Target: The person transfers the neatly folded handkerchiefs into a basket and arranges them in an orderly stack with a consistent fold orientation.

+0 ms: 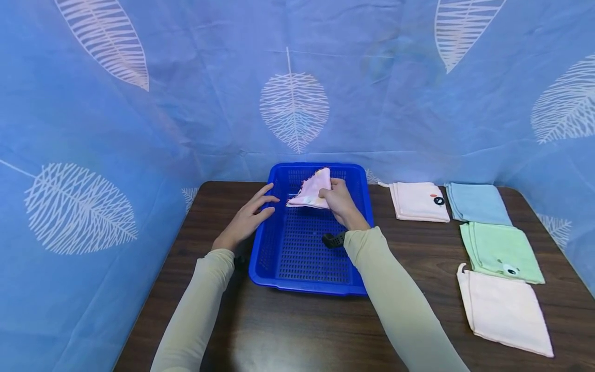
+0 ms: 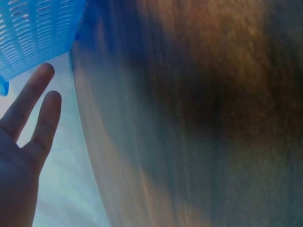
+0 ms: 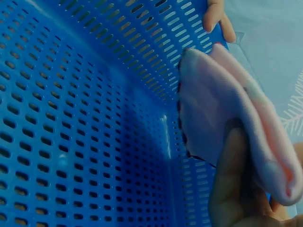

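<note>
A folded pink cloth (image 1: 314, 189) with a dark stitched edge is pinched between the thumb and fingers of my right hand (image 1: 341, 202). It is held over the far part of a blue plastic basket (image 1: 260, 274), whose slotted floor shows beneath. In the right wrist view the cloth (image 3: 213, 104) is doubled over, its fold toward the palm. My left hand (image 1: 246, 219) is at the basket's left rim with fingers spread and extended; whether they touch the rim I cannot tell. The left wrist view shows two straight fingers (image 2: 45, 118) of it below the basket wall (image 2: 38, 38).
On the table's right side lie folded cloths: a pale pink one with a face (image 1: 416, 201), a blue one (image 1: 479, 204), a green one (image 1: 502, 252) and a pale pink one (image 1: 509, 310) nearest me. Blue leaf-patterned fabric (image 1: 223, 77) hangs behind the brown table (image 1: 288, 330).
</note>
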### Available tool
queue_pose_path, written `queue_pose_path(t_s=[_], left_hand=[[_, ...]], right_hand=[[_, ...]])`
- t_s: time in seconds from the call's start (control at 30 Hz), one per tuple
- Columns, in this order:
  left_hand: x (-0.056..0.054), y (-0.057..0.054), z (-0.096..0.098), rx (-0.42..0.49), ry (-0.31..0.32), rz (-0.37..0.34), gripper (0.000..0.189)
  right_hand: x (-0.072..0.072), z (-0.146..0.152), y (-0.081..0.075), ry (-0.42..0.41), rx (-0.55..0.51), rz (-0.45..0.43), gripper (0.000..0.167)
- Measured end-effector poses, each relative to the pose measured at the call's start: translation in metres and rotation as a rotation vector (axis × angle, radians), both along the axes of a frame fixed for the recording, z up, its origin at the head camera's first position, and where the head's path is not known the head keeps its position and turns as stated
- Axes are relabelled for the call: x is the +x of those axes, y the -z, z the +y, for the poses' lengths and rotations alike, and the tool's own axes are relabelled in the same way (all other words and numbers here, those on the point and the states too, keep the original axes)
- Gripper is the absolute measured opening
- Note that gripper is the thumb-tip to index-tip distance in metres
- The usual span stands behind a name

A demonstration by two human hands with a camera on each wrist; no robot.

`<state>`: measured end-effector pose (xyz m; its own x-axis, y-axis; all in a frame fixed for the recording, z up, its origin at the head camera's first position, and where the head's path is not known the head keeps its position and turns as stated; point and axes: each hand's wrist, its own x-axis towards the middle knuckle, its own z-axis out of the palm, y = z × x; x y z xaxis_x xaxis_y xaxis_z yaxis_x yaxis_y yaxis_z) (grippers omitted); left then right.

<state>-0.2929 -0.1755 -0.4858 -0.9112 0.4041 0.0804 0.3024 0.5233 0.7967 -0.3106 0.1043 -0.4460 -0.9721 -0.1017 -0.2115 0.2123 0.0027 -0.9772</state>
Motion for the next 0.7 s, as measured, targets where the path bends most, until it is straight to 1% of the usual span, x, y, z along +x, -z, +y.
queue_pose_path(t_s=[0.13, 0.3, 0.4, 0.53, 0.6, 0.7], left_hand=[[-0.0011, 0.0009, -0.0007, 0.011, 0.014, -0.007, 0.045], [-0.0003, 0.0018, -0.0001, 0.029, 0.011, -0.005, 0.047], [0.0017, 0.0008, 0.0011, 0.034, 0.004, -0.005, 0.048], [0.0027, 0.0006, 0.0018, 0.034, -0.002, -0.007, 0.048], [0.0028, 0.0008, 0.0018, 0.034, -0.005, -0.009, 0.048], [0.0031, 0.001, 0.0016, 0.039, -0.005, -0.015, 0.047]], right_hand=[[0.0007, -0.0005, 0.0, -0.04, 0.015, -0.033, 0.063], [0.0018, -0.0011, 0.0003, -0.088, 0.02, -0.073, 0.055], [0.0043, 0.0001, 0.0004, -0.095, 0.079, -0.094, 0.051], [0.007, 0.0007, 0.0021, -0.077, 0.167, -0.116, 0.048], [0.0073, 0.0005, 0.004, -0.071, 0.195, -0.12, 0.052], [0.0073, 0.0008, 0.007, -0.066, 0.251, -0.118, 0.063]])
